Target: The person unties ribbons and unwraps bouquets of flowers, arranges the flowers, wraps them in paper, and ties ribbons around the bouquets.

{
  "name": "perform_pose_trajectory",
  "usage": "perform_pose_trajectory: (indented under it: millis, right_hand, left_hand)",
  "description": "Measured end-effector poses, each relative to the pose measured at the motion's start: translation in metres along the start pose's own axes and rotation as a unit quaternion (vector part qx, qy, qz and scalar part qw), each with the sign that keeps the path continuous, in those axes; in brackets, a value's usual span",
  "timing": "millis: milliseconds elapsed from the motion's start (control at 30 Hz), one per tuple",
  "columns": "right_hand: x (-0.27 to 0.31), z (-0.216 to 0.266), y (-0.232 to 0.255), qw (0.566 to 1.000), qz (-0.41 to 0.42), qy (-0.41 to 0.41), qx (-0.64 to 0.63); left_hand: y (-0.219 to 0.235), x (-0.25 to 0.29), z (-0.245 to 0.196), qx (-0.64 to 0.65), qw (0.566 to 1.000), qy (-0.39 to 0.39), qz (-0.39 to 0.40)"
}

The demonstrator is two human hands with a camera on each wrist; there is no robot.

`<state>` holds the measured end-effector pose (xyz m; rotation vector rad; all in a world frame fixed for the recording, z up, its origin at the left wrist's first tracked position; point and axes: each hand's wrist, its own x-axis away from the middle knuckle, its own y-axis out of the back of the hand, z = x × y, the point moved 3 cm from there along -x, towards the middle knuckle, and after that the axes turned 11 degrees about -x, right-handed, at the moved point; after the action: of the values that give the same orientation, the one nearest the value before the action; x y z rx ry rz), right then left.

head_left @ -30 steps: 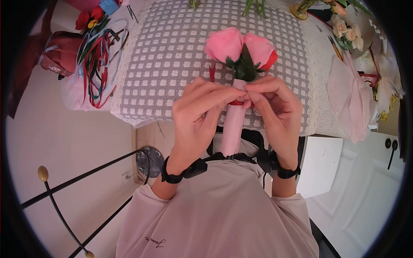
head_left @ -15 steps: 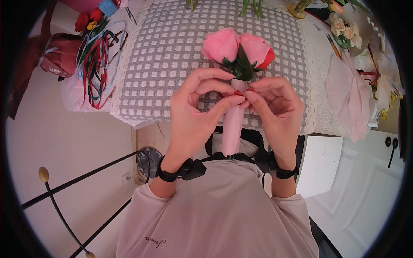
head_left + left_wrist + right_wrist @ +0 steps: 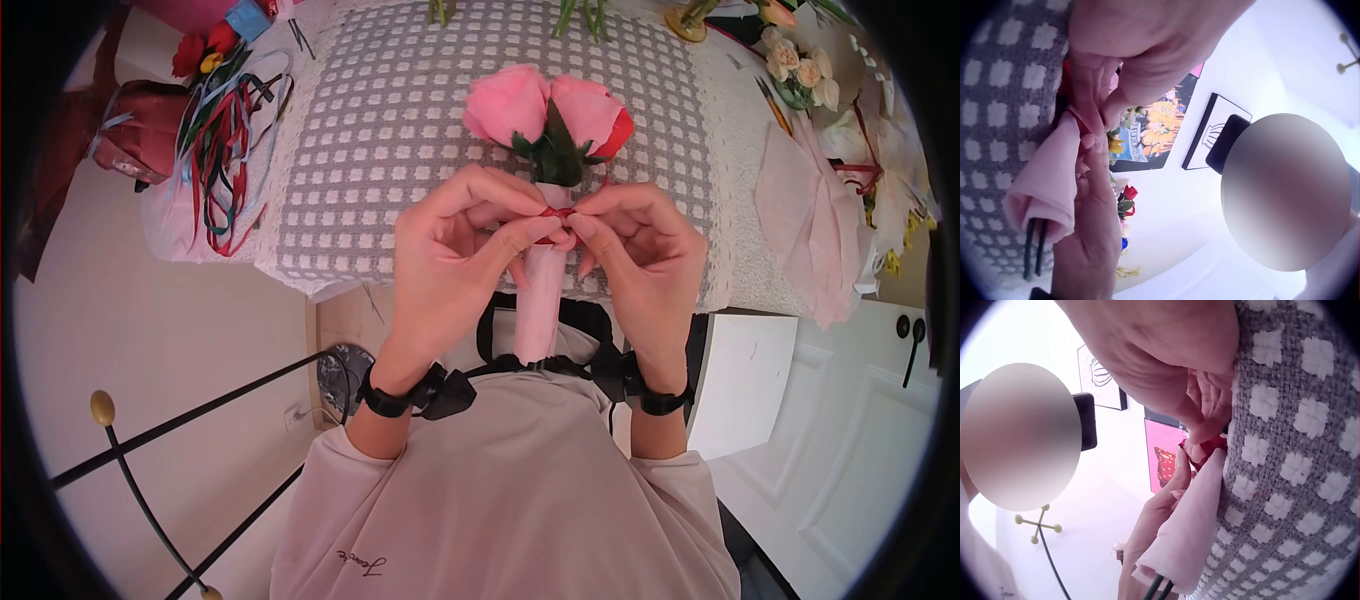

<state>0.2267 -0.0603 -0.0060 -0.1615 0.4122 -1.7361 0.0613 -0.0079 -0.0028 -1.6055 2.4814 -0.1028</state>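
Two pink artificial roses [image 3: 508, 105], with dark green leaves [image 3: 557, 155] and a bit of red at the right bloom, lie on the checked cushion. Pale pink wrapping [image 3: 541, 300] covers their stems, and two dark stem ends [image 3: 1036, 247] poke out of it in the left wrist view. Around the upper part of the wrap runs a thin red ribbon [image 3: 556, 211]. My left hand [image 3: 450, 250] pinches the ribbon between thumb and forefinger. From the other side, my right hand [image 3: 648, 245] pinches it too, thumb close to the left thumb. Fingers partly hide the ribbon's crossing.
The grey and white cushion [image 3: 380, 130] lies under the work. Loose ribbons [image 3: 225, 150] and a dark red wrapped bundle [image 3: 143, 130] are at left. Pink wrapping sheets [image 3: 805, 230] and pale flowers [image 3: 800, 65] are at right. Green stems [image 3: 580, 18] show at the far edge.
My left forefinger lifted away from the ribbon, then came back down to the thumb. More red ribbon shows between my fingertips now. The roses shifted slightly left.
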Motion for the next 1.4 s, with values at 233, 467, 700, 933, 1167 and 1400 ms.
perform_pose_trajectory:
  millis: [233, 467, 700, 933, 1167, 1400]
  right_hand:
    - [-0.001, 0.002, -0.002, 1.000, -0.002, -0.002, 0.013]
    - [0.000, 0.003, -0.004, 0.999, -0.010, 0.010, 0.037]
    - [-0.002, 0.002, -0.003, 0.999, -0.004, -0.008, 0.032]
    - [-0.003, -0.001, -0.005, 0.999, 0.028, 0.037, 0.021]
    - [-0.002, 0.000, 0.001, 1.000, 0.030, -0.004, 0.008]
    - [-0.008, -0.001, 0.000, 0.992, 0.075, 0.098, 0.026]
  left_hand:
    - [0.005, -0.002, 0.009, 0.001, 1.000, -0.017, 0.002]
    - [-0.002, 0.002, 0.008, -0.036, 0.999, 0.000, -0.036]
    - [-0.001, 0.000, 0.006, -0.046, 0.999, -0.025, 0.002]
    - [-0.001, -0.003, -0.005, -0.078, 0.996, -0.026, 0.028]
    - [0.006, -0.006, -0.016, -0.285, 0.955, -0.068, 0.036]
    - [0.005, -0.011, -0.012, -0.160, 0.986, 0.029, 0.042]
